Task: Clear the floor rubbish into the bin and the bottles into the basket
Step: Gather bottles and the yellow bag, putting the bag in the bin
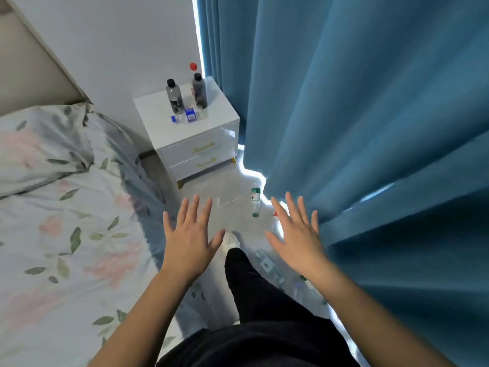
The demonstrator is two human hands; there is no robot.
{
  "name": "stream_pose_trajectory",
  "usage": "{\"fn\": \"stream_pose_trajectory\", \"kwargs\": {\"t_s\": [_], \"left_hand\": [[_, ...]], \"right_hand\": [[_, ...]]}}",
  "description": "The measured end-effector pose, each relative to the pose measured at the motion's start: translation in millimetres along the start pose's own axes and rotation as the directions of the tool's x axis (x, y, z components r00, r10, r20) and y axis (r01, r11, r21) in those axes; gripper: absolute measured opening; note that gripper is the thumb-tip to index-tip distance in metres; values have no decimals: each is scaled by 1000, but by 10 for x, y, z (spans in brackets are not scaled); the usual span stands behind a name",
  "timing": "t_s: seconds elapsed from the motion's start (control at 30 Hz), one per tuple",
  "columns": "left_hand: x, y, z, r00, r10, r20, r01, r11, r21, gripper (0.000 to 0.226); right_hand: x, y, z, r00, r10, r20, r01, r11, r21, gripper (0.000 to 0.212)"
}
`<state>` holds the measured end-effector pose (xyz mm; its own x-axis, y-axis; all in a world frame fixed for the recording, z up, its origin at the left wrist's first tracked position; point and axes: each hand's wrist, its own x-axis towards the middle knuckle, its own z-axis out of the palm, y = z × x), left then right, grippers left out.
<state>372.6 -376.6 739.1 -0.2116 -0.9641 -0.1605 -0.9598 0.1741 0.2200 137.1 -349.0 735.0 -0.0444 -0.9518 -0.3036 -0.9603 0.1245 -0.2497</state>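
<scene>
Hovering palms-down, fingers spread and holding nothing, the left hand (189, 234) and right hand (296, 234) looked free to start gathering, as the green-capped bottle (255, 198) lay on its side on the floor (232, 186) just ahead, beside the curtain (370, 128), bin and basket unseen.
</scene>
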Motion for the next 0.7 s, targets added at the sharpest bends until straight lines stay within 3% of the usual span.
{"fn": "stream_pose_trajectory", "kwargs": {"t_s": [0.2,0.4,0.7], "left_hand": [[1208,-244,-273,993,-121,-3,120,991,-51,75],[2107,-489,-705,978,-177,-106,171,983,-63,71],[3169,-1130,-758,962,-273,-5,272,961,-55,72]], "right_hand": [[1378,-302,-292,994,-86,65,88,995,-36,73],[2544,-778,-733,949,-294,111,306,946,-109,73],[3813,-1308,-883,922,-350,167,379,906,-190,73]]}}
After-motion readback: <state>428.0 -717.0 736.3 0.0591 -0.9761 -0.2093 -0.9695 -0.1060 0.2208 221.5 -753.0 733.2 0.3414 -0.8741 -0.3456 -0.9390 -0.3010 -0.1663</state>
